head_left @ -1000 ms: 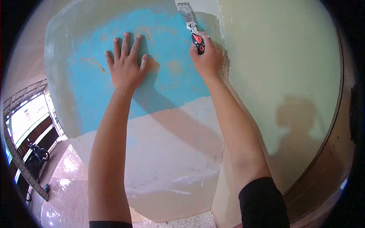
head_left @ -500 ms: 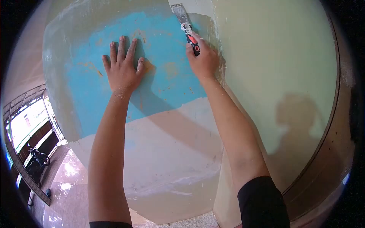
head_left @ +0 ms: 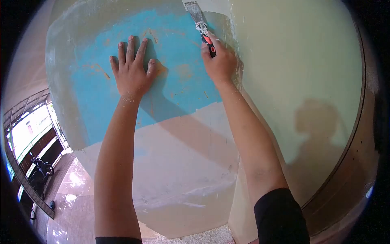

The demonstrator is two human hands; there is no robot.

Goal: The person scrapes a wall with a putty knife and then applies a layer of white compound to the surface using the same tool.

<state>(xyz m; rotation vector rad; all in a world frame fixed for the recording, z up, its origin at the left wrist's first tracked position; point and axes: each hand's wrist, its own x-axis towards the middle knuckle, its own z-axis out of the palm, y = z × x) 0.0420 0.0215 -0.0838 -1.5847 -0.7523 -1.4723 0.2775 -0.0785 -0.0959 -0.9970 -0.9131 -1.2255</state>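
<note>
Wrapped in the fingers of my right hand (head_left: pixel 221 63) is a putty knife (head_left: pixel 196 14) with a black and red handle and a whitish, crusted blade. Its blade points up and lies against the wall near the upper edge of a blue patch (head_left: pixel 174 87). My left hand (head_left: pixel 133 72) rests flat on that blue patch, fingers spread, holding nothing. Brownish scrapes mark the blue around it. Pale grey-pink wall (head_left: pixel 187 150) shows below the patch's uneven lower border.
A pale green wall surface (head_left: pixel 280 61) adjoins on the right, with a shadow of a head on it. Pale flakes or grit (head_left: pixel 207 237) lie at the wall's foot. Far left, a motorbike (head_left: pixel 40 168) stands beyond a tiled floor (head_left: pixel 75 195).
My right hand and the putty knife have shifted very slightly right, with the blade tip a little higher. My left hand stays in nearly the same place on the wall.
</note>
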